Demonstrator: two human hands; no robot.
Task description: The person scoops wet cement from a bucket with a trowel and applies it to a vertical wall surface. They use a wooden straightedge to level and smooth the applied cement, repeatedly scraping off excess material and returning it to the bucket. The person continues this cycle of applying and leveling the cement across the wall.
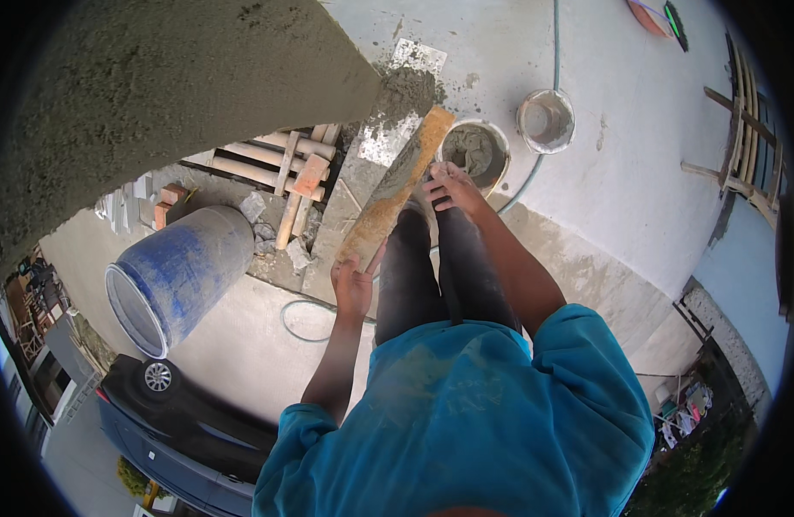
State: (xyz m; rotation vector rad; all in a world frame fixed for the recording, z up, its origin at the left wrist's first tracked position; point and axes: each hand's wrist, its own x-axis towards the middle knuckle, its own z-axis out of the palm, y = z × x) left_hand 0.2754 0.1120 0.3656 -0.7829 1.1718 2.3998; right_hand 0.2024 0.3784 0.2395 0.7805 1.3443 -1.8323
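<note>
A long wooden board (406, 185), smeared with wet grey mortar, slants in front of my legs. My left hand (352, 283) grips its lower end, thumb and fingers on either side. Close to the board's right edge is my right hand (451, 187), its fingers apart and partly bent; I see nothing in it. Just beyond that hand stands a bucket (500, 146) with grey mortar inside. Past the board's upper end, a heap of wet mortar (410, 90) lies on a whitish, splattered sheet (384, 142).
A mortar-covered wall (199, 77) fills the upper left. A blue drum (182, 276) lies on its side near wooden poles (255, 164), bricks (311, 175) and rubble (263, 228). A second bucket (545, 121) stands farther right, with a hose (535, 168) trailing past it. Behind the drum is a dark car (182, 414).
</note>
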